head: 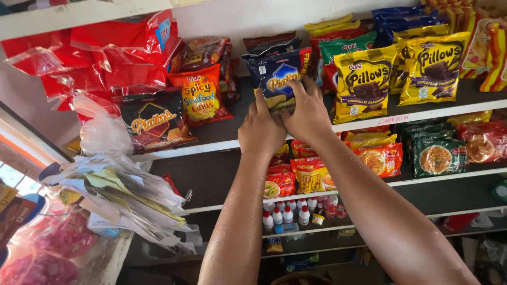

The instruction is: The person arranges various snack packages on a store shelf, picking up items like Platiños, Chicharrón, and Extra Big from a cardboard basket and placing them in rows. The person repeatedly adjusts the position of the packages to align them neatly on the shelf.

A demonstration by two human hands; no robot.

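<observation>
Dark blue foil marks the chip bag (275,76) that both hands grip — it stands upright on the upper shelf (222,134), long axis vertical, directly ahead of and above the knuckles. The left hand (260,132) pinches its lower left edge, fingers curled up against the front; the right hand (306,113) clamps the lower right side, fingers spread over the face, and covers more of the bag. Shiny and crinkled, it bears a yellow diamond emblem, with yellow snack bags (364,79) just beside it to the right.
</observation>
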